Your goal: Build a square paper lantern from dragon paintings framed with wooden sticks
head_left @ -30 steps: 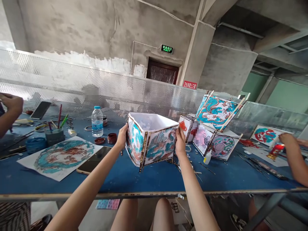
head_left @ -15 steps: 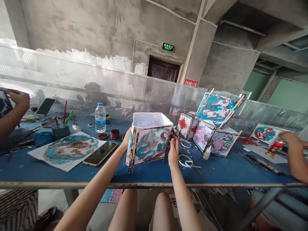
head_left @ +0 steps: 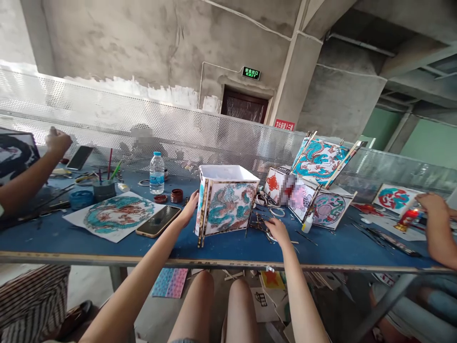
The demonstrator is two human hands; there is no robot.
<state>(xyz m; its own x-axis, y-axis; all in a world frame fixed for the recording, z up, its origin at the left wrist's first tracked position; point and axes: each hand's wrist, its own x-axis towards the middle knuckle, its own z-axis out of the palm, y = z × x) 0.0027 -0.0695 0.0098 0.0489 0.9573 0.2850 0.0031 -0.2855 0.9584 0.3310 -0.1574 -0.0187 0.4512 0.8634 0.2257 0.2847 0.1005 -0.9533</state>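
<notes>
A square paper lantern box [head_left: 228,209] stands on the table before me, open at the top. Its front panel bears a teal and brown dragon, with mottled brown sticks along its edges. My left hand [head_left: 188,209] is open beside the box's left side; whether the fingertips touch it I cannot tell. To the right of the box, my right hand [head_left: 278,230] reaches low over thin dark sticks [head_left: 259,221], its fingers stretched out. A white coil lies partly hidden under that hand.
On the left are a dragon painting [head_left: 114,214], a phone [head_left: 159,221], a water bottle [head_left: 157,174] and paint jars [head_left: 176,195]. Painted lanterns [head_left: 321,162] and a glue bottle [head_left: 307,223] stand to the right. Other people's hands [head_left: 59,140] work at both ends.
My right hand has left the box's right edge and moved right and down to the sticks. The left hand has slid slightly away from the box, which stays standing.
</notes>
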